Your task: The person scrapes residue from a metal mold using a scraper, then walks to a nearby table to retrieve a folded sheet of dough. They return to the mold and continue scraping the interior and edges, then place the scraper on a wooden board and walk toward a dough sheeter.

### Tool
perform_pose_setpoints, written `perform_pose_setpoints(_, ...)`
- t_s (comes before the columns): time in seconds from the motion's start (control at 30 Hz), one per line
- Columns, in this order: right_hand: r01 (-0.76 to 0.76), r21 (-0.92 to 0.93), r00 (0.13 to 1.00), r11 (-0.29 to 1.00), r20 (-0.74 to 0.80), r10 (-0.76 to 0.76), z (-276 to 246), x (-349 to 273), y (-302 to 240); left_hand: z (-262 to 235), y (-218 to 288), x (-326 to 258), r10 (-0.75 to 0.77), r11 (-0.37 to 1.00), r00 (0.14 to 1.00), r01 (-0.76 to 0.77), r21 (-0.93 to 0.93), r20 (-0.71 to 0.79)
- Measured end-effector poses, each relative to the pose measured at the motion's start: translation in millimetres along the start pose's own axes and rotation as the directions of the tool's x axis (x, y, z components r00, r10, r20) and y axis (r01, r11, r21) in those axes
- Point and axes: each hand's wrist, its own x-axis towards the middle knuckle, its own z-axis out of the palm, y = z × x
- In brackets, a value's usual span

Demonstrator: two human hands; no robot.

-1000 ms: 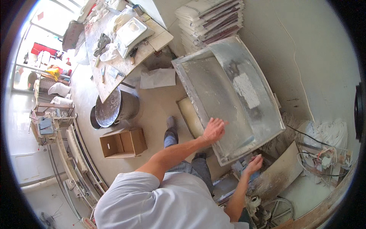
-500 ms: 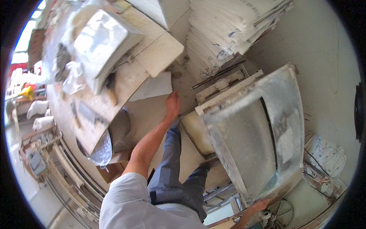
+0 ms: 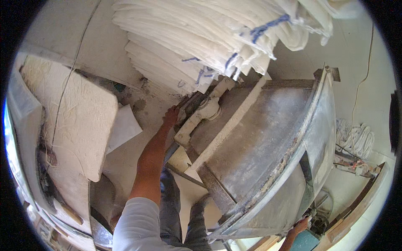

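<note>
A large metal-sheeted machine with a curved trough-like body (image 3: 259, 138) stands tilted in front of me, its inside worn and dusty. My left hand (image 3: 171, 115) reaches down to the far left end of it, at a dark bar (image 3: 190, 102) beside a pale bearing bracket (image 3: 205, 112). Its fingers are in shadow, so their grip is unclear. At the near right, my right hand (image 3: 300, 226) is at the lower edge of the metal body, close to a spoked wheel (image 3: 323, 203). Those fingers are bent, but what they hold is hidden.
A tall stack of folded white sacks (image 3: 201, 46) leans over the machine's far side. To the left is a pale worktable (image 3: 79, 117) with a cord across it. White paper (image 3: 124, 127) lies under its corner. Coiled white rope (image 3: 356, 136) sits by the right wall.
My view has moved closer to the machine and sacks. The metal body has swung, showing its open inside. My left hand has gone from hanging free to the dark bar.
</note>
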Motion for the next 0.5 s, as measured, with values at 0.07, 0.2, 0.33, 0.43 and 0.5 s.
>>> perform_pose_setpoints(0.07,-0.097,0.211,0.995,0.973,0.019,0.095,-0.9,-0.8,-1.2,-13.8,-2.2,-35.3,0.143,0.984,0.988,-0.136,0.116,-0.054)
perform_pose_setpoints(0.2,-0.346,0.524,0.927,0.778,0.062,0.371,3.8,-8.6,-12.0,-76.8,12.0,-134.0,0.17,0.985,0.986,-0.17,0.021,0.002)
perform_pose_setpoints(0.33,-0.198,0.607,0.966,0.769,-0.014,0.26,12.5,-20.2,-13.3,-137.6,60.4,-262.6,0.29,0.527,0.941,-0.004,-0.85,0.176)
perform_pose_setpoints(0.43,-0.254,0.538,0.952,0.804,-0.009,0.307,21.9,-23.4,-4.4,-147.0,150.1,-305.6,0.269,0.059,0.943,-0.219,-0.974,-0.196)
perform_pose_setpoints(0.5,-0.285,0.497,0.945,0.82,0.004,0.326,27.3,-22.8,2.6,-162.2,198.4,-325.9,0.294,-0.035,0.88,-0.381,-0.924,-0.374)
